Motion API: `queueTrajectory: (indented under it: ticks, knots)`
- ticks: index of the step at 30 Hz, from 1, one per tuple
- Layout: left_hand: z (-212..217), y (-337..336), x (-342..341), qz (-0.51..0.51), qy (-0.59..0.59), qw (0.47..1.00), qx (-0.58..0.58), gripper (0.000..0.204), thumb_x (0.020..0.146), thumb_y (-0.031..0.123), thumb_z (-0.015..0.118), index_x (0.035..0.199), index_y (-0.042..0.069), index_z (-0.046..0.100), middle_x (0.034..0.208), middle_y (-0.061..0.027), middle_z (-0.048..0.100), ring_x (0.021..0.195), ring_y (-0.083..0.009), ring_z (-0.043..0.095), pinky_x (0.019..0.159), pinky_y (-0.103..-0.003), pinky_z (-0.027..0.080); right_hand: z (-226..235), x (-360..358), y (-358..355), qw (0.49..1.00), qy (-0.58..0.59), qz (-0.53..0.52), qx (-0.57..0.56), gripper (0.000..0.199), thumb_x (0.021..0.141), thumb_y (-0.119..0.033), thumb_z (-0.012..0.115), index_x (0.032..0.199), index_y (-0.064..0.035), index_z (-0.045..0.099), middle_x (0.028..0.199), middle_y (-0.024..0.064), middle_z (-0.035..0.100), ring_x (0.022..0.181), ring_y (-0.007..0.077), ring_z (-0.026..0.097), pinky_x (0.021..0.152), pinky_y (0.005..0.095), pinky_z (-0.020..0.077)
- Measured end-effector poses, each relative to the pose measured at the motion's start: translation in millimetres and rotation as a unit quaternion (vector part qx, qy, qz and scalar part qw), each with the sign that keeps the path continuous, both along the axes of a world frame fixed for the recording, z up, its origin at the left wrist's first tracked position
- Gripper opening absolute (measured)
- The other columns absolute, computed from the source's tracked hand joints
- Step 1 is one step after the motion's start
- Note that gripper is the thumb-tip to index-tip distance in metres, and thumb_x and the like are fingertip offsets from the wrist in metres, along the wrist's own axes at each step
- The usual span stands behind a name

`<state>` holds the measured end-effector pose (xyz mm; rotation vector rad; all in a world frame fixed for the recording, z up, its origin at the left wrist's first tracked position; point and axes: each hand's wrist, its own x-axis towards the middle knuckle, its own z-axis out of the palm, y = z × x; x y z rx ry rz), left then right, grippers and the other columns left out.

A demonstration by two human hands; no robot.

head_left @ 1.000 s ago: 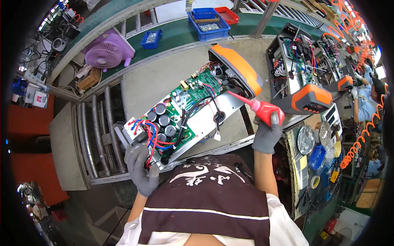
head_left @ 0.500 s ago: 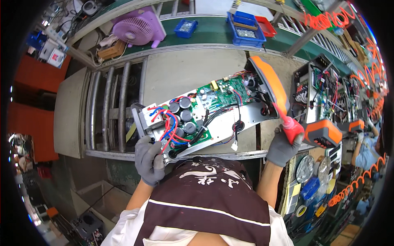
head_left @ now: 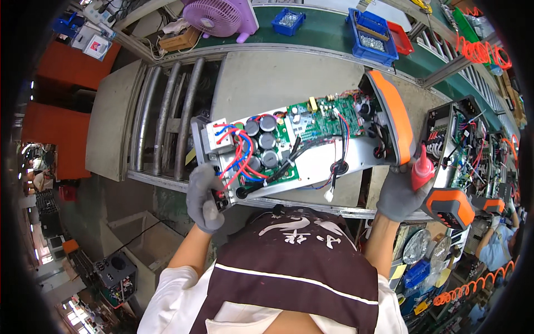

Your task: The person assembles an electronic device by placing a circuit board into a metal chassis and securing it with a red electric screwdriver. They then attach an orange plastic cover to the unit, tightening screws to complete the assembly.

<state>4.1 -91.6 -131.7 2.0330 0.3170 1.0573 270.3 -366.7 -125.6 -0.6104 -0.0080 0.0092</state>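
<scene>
My left hand (head_left: 206,197), in a grey glove, grips the near left corner of an opened electronic unit (head_left: 314,175). Its metal chassis carries a green circuit board (head_left: 317,127), round grey capacitors (head_left: 268,140) and red and blue wires (head_left: 243,153). An orange and grey end panel (head_left: 392,111) stands at its right end. Just right of that panel, my gloved right hand (head_left: 399,195) is closed around a red squeeze bottle (head_left: 422,173), nozzle pointing away from me. A loose white connector (head_left: 329,195) hangs over the chassis's near edge.
Metal rollers (head_left: 164,119) lie left of the unit. More opened units (head_left: 459,142) stand at the right, near another orange and grey panel (head_left: 450,207). Across the far shelf are a purple fan (head_left: 214,16) and blue bins of small parts (head_left: 371,42). Orange coiled hoses (head_left: 481,51) hang at the right.
The whole view has shifted, so the bench appears farther right. The red bottle has tipped from leaning left to nearly straight, its nozzle away from the end panel. My left hand stays at the corner.
</scene>
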Motion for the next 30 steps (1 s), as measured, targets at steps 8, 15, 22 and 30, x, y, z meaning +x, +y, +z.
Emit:
queueTrajectory:
  ticks: [8, 15, 22, 30]
  knots:
    - [3.5, -30.0, 38.4, 0.069, -0.050, 0.992, -0.089, 0.064, 0.096, 0.046, 0.043, 0.134, -0.006, 0.047, 0.083, -0.0047, 0.053, 0.074, -0.0104, 0.046, 0.068, -0.026, 0.037, 0.7, 87.8, 45.5, 0.997, -0.018, 0.081, -0.009, 0.054, 0.088, -0.049, 0.059, 0.125, -0.0098, 0.055, 0.112, 0.0057, 0.064, 0.099, 0.0203, 0.060, 0.087, 0.0395, 0.0456]
    - [6.5, -112.1, 95.2, -0.048, 0.001, 0.996, 0.073, 0.055, 0.091, 0.039, 0.048, 0.123, -0.005, 0.052, 0.085, -0.0106, 0.052, 0.087, -0.0236, 0.045, 0.081, -0.040, 0.034, -49.1, 233.7, 77.4, 0.975, -0.005, 0.208, 0.076, 0.050, 0.082, -0.042, 0.072, 0.120, -0.0138, 0.057, 0.111, 0.0057, 0.066, 0.098, 0.0223, 0.064, 0.085, 0.0381, 0.0503]
    - [16.4, -24.1, 71.3, -0.033, 0.041, 0.982, 0.182, 0.076, 0.092, 0.057, 0.049, 0.133, -0.007, 0.040, 0.129, -0.0194, 0.043, 0.123, -0.0305, 0.040, 0.105, -0.043, 0.031, -33.2, 137.0, -1.0, 0.990, 0.001, 0.114, -0.079, 0.045, 0.086, -0.051, 0.065, 0.113, -0.0156, 0.058, 0.096, 0.0027, 0.065, 0.084, 0.0155, 0.061, 0.075, 0.0338, 0.0464]
    - [9.4, 26.8, 61.4, -0.194, 0.194, 0.960, 0.051, 0.085, 0.088, 0.057, 0.062, 0.140, -0.004, 0.034, 0.134, -0.0169, 0.043, 0.124, -0.0271, 0.044, 0.107, -0.039, 0.033, -50.3, -18.7, -18.5, 0.981, 0.158, -0.002, -0.110, 0.047, 0.091, -0.056, 0.058, 0.088, -0.0089, 0.062, 0.071, 0.0029, 0.061, 0.057, 0.0103, 0.054, 0.053, 0.0246, 0.0434]
